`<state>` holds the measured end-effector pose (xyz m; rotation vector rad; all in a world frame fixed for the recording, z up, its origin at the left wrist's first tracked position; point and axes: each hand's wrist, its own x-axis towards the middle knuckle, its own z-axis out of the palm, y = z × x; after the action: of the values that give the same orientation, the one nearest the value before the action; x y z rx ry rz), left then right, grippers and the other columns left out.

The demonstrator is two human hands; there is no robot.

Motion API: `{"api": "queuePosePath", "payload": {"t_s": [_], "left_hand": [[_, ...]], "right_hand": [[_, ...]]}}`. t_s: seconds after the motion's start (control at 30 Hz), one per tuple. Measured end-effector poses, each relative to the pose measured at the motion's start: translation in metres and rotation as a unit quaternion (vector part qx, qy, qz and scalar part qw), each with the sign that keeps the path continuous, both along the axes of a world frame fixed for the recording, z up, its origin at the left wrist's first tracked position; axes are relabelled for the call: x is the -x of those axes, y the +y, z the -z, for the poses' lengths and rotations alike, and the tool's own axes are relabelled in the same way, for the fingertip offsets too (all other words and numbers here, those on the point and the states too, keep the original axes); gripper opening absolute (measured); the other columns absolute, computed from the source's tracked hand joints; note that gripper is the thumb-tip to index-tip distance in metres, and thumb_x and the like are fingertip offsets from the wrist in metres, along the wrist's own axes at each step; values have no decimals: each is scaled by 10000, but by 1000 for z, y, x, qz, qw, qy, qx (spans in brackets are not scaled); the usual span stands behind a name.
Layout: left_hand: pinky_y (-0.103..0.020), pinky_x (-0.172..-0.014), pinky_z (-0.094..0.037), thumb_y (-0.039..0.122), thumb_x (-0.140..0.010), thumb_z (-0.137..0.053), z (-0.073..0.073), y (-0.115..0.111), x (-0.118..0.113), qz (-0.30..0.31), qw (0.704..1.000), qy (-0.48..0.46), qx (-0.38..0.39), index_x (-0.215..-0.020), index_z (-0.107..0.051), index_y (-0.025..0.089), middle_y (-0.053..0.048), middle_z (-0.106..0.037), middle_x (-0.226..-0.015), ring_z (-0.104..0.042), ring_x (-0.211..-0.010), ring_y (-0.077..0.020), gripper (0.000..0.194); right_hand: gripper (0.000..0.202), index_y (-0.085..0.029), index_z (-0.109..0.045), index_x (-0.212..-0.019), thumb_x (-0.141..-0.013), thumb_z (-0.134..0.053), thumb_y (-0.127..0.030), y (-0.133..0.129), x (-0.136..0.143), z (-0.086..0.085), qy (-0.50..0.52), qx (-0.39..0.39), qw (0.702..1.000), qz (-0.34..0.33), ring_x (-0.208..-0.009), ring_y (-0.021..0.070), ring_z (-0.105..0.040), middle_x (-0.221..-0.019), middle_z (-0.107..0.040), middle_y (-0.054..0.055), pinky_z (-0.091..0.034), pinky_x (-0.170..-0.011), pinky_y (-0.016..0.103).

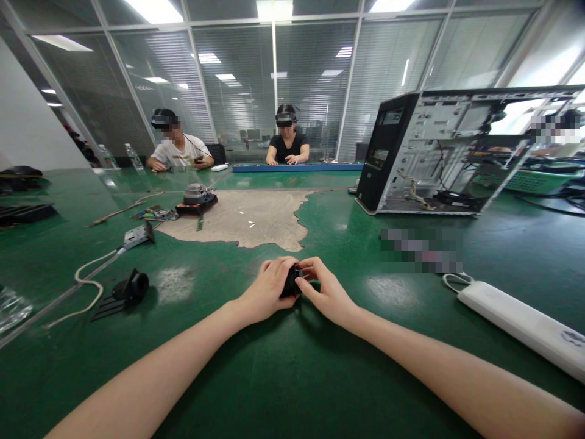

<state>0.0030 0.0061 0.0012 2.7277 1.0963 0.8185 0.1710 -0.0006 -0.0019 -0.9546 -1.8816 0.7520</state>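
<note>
Both of my hands meet over the green tabletop around a small black boxy part [291,281]; its exact kind does not show. My left hand [269,283] wraps over it from the left, fingers across the top and thumb low at the near side. From the right, the thumb and fingers of my right hand [322,288] pinch at its right end. Much of the part is hidden by my fingers. Beyond my hands lies a bare, pale patch [256,213] where the green table covering [219,366] is torn away.
An opened computer case [388,152] stands at right, near a white power strip [521,323]. To the left lie a black plastic part [130,288], a metal bracket with cable [138,235], a circuit board [158,213] and a cooler [196,198]. Two people sit across the table.
</note>
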Motion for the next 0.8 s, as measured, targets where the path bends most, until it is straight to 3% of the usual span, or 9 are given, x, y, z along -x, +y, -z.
{"api": "queuePosePath", "payload": {"t_s": [0.17, 0.43, 0.7, 0.8], "left_hand": [[-388, -913, -293, 179, -669, -591, 0, 0, 0, -1, 1000, 2, 3, -1181, -271, 200, -92, -445, -1171, -405, -1100, -228, 604], [-381, -912, -288, 172, -681, -578, -1, -1, 0, -1, 1000, 6, -1, -1192, -258, 202, -89, -442, -1176, -398, -1104, -223, 604], [-388, -908, -288, 185, -674, -582, 0, 0, -1, -1, 1000, 1, -2, -1178, -271, 206, -87, -453, -1158, -409, -1089, -228, 593], [-392, -909, -287, 179, -668, -579, -1, -1, 0, 0, 1000, 1, 3, -1183, -268, 210, -87, -452, -1162, -409, -1093, -229, 603]], "right_hand": [[224, -190, -436, -1016, -794, -464, -184, 0, 0, -2, -1, 56, 998, -29, -803, 137, -570, -919, -563, 38, -471, -757, 318], [143, -199, -497, -911, -769, -504, -187, -2, -1, -2, -29, -58, 998, 15, -879, 161, -517, -919, -537, 34, -440, -789, 322], [217, -189, -428, -988, -779, -487, -197, 1, 0, -1, 9, 59, 998, -13, -759, 125, -569, -922, -542, 30, -481, -714, 299], [217, -192, -444, -980, -769, -498, -196, 0, 0, -1, -9, 39, 999, -4, -769, 135, -557, -911, -540, 31, -473, -728, 315]]}}
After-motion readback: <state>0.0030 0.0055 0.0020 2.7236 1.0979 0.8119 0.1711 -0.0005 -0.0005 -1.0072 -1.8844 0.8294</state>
